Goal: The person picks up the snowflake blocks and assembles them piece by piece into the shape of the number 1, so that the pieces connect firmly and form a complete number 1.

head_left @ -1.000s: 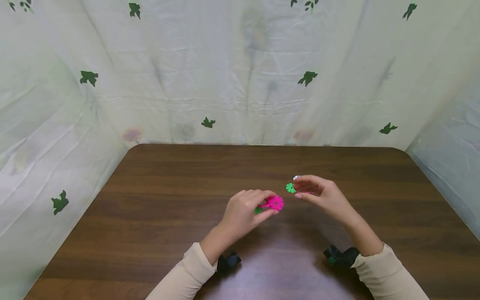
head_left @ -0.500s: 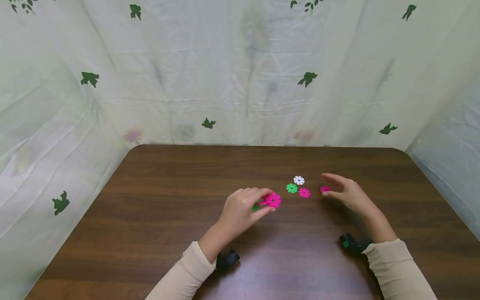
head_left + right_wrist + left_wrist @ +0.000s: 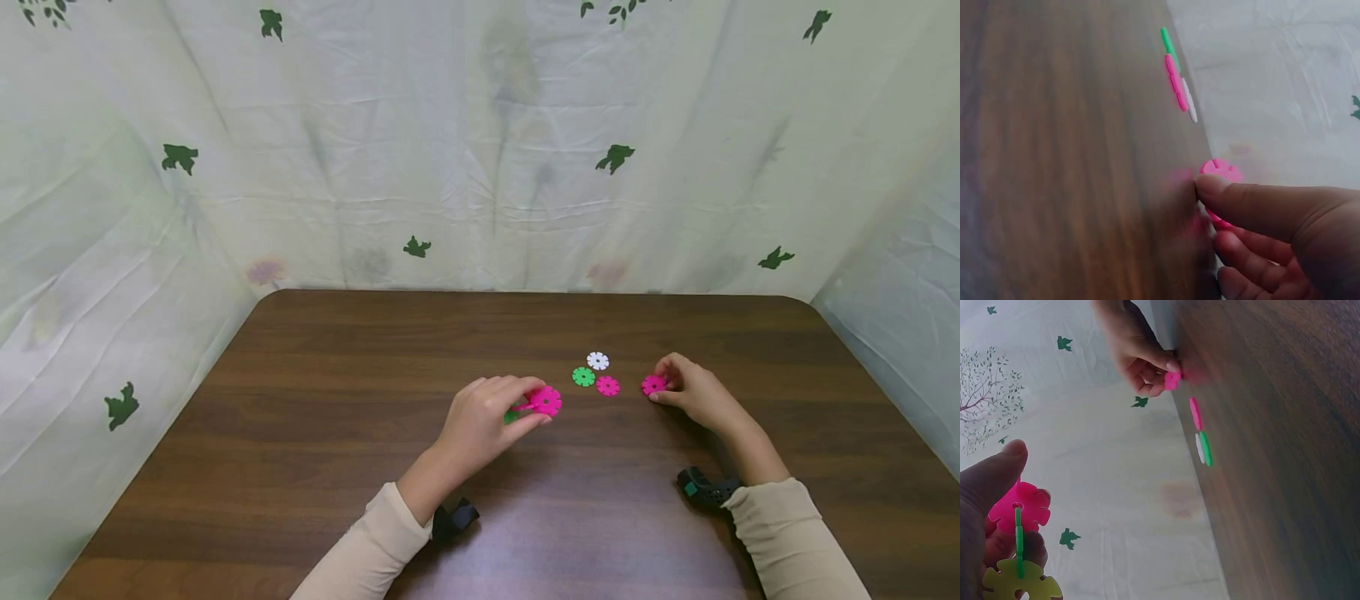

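My left hand pinches a small chain of notched plastic discs. It has a pink disc, a green disc seen edge-on and a yellow disc slotted together. My fingers cover part of it. Farther right, my right hand holds a loose pink disc between thumb and fingers, low over the table. The thumb hides the middle of that disc in the right wrist view. Between the hands lie a white disc, a green disc and another pink disc, flat and close together.
The brown wooden table has rounded far corners. A pale cloth with green leaf-like patches hangs behind it and along both sides. Each wrist wears a dark camera mount, such as the right wrist's mount.
My right hand has moved right, away from over the loose discs, and now pinches the separate pink disc. The left hand has barely shifted with its chain.
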A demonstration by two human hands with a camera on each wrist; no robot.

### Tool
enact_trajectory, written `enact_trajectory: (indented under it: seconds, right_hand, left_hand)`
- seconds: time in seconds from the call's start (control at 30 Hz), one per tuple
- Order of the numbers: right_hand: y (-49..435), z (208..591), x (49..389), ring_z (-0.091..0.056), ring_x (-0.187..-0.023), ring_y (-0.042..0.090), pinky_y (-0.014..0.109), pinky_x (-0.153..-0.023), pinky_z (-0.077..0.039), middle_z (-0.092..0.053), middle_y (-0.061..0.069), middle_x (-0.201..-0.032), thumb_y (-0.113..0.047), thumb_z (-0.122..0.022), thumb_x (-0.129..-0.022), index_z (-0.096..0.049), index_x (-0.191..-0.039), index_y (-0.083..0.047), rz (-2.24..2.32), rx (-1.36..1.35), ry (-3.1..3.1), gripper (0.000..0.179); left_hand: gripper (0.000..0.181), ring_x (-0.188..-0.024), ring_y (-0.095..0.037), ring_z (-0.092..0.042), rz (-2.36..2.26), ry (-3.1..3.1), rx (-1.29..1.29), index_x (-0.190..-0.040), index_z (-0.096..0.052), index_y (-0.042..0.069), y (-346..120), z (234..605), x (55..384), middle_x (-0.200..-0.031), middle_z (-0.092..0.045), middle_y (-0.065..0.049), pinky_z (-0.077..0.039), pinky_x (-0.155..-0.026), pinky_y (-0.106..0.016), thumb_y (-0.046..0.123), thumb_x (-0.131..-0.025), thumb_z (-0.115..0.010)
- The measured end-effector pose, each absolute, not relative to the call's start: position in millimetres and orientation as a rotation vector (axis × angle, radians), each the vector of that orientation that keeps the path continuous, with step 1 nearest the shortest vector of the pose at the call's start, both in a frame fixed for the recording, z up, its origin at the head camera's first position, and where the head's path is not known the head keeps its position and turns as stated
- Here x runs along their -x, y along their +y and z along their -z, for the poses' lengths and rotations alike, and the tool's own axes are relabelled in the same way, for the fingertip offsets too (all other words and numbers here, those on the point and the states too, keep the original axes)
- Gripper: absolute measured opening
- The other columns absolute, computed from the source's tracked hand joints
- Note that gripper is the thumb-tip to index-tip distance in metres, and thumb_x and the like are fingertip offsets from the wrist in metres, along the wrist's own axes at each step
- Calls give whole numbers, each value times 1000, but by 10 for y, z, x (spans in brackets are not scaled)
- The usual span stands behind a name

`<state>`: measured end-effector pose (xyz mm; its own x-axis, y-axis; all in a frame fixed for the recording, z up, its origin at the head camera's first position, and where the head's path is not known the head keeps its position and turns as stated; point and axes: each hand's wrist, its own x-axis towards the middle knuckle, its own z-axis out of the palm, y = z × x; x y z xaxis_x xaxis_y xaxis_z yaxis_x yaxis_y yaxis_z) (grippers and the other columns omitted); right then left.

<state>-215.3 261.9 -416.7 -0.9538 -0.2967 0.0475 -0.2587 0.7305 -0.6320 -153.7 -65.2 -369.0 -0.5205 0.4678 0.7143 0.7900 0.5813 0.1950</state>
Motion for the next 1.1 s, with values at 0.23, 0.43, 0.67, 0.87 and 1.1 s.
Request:
enact_trajectory:
  seconds: [0.23, 0.43, 0.67, 0.87, 1.1]
  right_hand:
    - [2519, 4046, 2097, -60, -73, 23, 30, -65, -50, -60, 10, -84, -3, -62, -83, -52, -107, -2, 1330, 547, 2641, 26]
    - [2279, 3770, 1954, -60, -75, 23, 28, -66, -50, -59, 9, -87, -6, -64, -82, -56, -101, -3, 1396, 658, 2657, 21]
    - [1977, 3545, 1734, -61, -74, 21, 29, -66, -51, -61, 4, -86, -6, -66, -80, -59, -95, -6, 1445, 775, 2644, 17]
    - [1765, 3514, 1614, -60, -73, 15, 28, -65, -51, -63, 0, -84, -4, -68, -76, -62, -92, -9, 1503, 1018, 2610, 18]
    - [1647, 3524, 1557, -60, -71, 15, 26, -63, -50, -63, 1, -83, 3, -69, -73, -64, -91, -7, 1587, 1232, 2597, 22]
  left_hand:
    - [31, -65, -4, -53, 657, -2209, 995, -95, -66, 10, -650, 3709, 1535, -80, -64, 6, -40, -61, -21, 28, -71, -76]
    - [36, -68, -6, -55, 735, -2216, 973, -97, -65, 9, -637, 3724, 1522, -82, -63, 5, -37, -61, -22, 27, -69, -78]
    - [39, -70, -5, -57, 805, -2232, 951, -97, -66, 11, -623, 3718, 1497, -84, -65, 6, -38, -59, -20, 31, -66, -79]
    - [36, -70, -6, -56, 824, -2236, 990, -97, -66, 12, -602, 3705, 1477, -84, -64, 6, -44, -61, -19, 31, -68, -78]
    - [35, -68, -8, -57, 822, -2240, 1013, -97, -66, 11, -590, 3691, 1473, -83, -64, 5, -44, -61, -20, 28, -69, -78]
